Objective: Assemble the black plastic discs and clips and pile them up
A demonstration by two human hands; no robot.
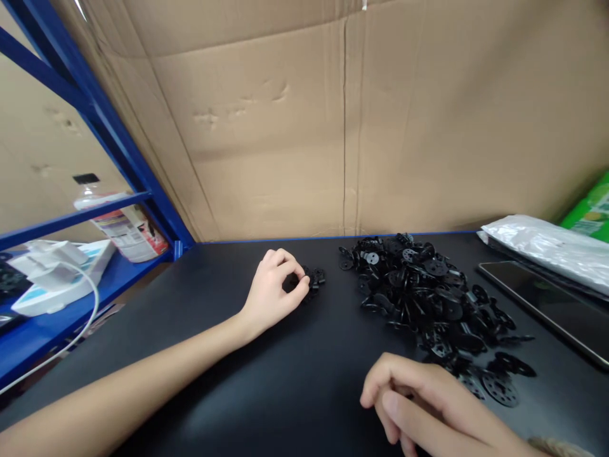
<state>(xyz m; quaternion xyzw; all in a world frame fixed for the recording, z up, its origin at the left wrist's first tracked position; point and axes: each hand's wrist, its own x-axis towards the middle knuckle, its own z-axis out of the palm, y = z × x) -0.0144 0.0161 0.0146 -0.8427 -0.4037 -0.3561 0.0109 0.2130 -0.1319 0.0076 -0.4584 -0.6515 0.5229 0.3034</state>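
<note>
My left hand reaches over the black tabletop, thumb and forefinger pinched together. Its fingertips are at a small group of black plastic pieces and partly cover them; whatever sits in the pinch is hidden. My right hand is low in the view, its fingers curled in and the thumb against them. I cannot see what, if anything, is inside it. Just beyond it spreads a big heap of black plastic discs with small holes. A few loose discs lie beside the right hand.
A dark tablet-like slab and a silvery plastic bag lie at the right, near a green package. Cardboard walls off the back. On the left, a blue shelf frame holds a bottle and a power strip.
</note>
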